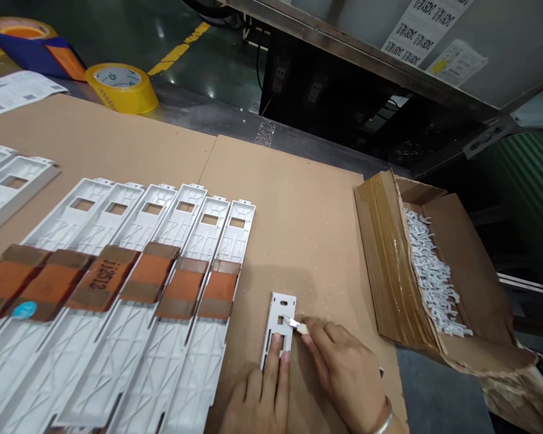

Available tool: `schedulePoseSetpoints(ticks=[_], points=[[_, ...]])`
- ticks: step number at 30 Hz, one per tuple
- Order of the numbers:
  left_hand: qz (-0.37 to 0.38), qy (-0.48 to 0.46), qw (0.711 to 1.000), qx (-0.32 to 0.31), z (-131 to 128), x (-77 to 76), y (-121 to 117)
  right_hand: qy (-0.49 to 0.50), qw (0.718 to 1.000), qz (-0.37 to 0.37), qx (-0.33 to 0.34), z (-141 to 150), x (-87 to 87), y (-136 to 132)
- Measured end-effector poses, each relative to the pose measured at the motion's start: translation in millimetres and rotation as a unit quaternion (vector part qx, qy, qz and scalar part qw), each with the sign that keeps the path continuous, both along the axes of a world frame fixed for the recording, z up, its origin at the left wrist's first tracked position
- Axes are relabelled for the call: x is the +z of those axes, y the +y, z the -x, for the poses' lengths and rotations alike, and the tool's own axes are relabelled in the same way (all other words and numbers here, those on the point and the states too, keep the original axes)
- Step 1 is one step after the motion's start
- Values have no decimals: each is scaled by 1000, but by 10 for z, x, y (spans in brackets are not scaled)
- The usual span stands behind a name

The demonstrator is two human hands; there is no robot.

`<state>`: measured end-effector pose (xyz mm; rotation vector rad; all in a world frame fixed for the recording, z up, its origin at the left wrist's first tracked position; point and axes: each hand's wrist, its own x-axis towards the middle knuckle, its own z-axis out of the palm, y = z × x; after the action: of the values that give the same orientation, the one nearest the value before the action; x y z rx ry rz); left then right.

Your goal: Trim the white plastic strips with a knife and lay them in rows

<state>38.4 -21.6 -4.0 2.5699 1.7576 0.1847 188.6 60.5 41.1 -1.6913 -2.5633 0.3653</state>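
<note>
Fingers [319, 333] of the right hand [348, 377] pinch a small knife [292, 323] on a white plastic plate [284, 303], the left hand [253, 401] flat upon it; a taped row of white panels [199, 235] lies alongside on the counter [308, 229], near an open carton [389, 271].

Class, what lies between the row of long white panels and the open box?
In the head view, a small white plate lies on the brown board, under the left hand and a knife in the right hand.

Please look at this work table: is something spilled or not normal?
Yes: fine white flecks lie scattered on the brown cardboard sheet around the small white plastic plate under the left hand and the small pale-handled knife in the right hand. They look like spilled shavings.
</note>
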Motion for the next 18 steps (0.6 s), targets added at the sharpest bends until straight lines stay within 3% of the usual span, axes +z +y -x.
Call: schedulePoseSetpoints(ticks=[4,9,18], points=[[-3,0,1000,-4,-2,-34,-16,-20,1000,5,18,-27,14,52],[-15,-4,1000,-2,-5,-71,-30,-117,990,50,55,-21,111,218],[-43,-6,999,-3,-28,-133,-35,-194,964,42,176,47,286,628]])
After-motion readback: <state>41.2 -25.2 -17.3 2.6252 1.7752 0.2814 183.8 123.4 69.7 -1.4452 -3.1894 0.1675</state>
